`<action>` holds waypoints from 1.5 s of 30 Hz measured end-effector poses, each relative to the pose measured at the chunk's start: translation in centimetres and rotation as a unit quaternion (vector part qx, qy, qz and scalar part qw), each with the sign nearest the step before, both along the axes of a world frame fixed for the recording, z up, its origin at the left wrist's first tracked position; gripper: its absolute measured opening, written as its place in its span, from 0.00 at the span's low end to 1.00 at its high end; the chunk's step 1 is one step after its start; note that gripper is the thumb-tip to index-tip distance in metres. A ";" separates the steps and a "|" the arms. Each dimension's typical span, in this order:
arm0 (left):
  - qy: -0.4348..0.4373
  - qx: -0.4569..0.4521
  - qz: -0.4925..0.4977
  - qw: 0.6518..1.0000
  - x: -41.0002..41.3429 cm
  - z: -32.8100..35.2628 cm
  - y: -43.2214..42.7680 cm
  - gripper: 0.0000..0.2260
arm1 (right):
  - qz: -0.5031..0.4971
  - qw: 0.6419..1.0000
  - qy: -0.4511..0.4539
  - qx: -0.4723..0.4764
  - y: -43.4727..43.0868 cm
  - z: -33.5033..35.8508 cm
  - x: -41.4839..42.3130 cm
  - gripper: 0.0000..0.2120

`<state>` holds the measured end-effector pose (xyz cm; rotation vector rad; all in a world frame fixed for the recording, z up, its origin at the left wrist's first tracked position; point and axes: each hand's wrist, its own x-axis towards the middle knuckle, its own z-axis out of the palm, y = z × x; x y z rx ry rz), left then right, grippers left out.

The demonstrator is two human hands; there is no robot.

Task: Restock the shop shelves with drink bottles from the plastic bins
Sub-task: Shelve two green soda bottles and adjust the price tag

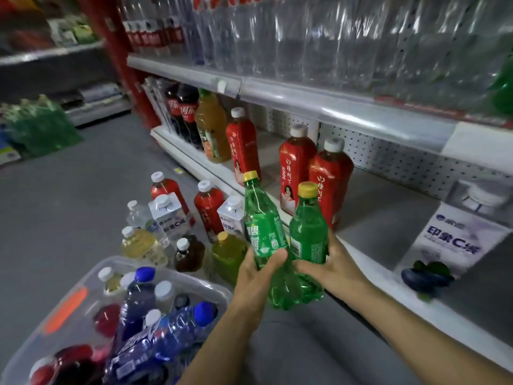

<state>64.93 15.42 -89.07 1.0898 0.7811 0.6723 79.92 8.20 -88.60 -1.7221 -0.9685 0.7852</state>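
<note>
Right now both hands are full, one soda bottle apiece. The left hand has its fingers and thumb wrapped round the lower half of a green bottle with a yellow cap, which leans a little to the left, label facing the camera. The right hand grips a second green bottle the same way, low on the body, and this one stands nearly upright. The two bottles touch near their bases and are held in the air just in front of the lower shelf. On that shelf stand three red tea bottles with white caps, an amber juice bottle and dark cola bottles further left, and a white carton at the right. The upper shelf is packed with clear water bottles – blurred here. At lower left a clear plastic bin holds blue bottles, red ones and some pale ones. Between the bin and the shelf, a cluster of mixed drinks stands on the grey floor – red bottles, white cartons, yellow, brown and green ones.
</note>
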 end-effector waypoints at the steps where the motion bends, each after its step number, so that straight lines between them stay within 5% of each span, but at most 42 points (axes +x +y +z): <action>1: 0.012 0.001 0.014 1.000 0.1 -0.7 0.0 0.17 | -0.007 1.000 -0.004 -0.011 0.2 -0.9 0.2 0.30; 22: 0.242 0.099 0.041 0.964 2.5 -18.1 1.3 0.35 | -0.114 0.983 -0.027 -0.141 -0.4 -16.7 1.6 0.31; 38: 0.230 0.110 0.043 0.966 2.2 -22.1 0.1 0.35 | -0.119 0.978 -0.004 -0.173 -1.3 -18.6 1.8 0.35; 41: 0.241 0.070 0.054 0.966 2.6 -21.6 -0.3 0.35 | -0.114 0.975 0.002 -0.193 -1.5 -18.4 1.8 0.33; 45: 0.280 -0.117 0.093 0.948 3.3 -19.1 -2.0 0.34 | -0.114 0.965 -0.006 -0.237 -2.2 -17.4 1.5 0.33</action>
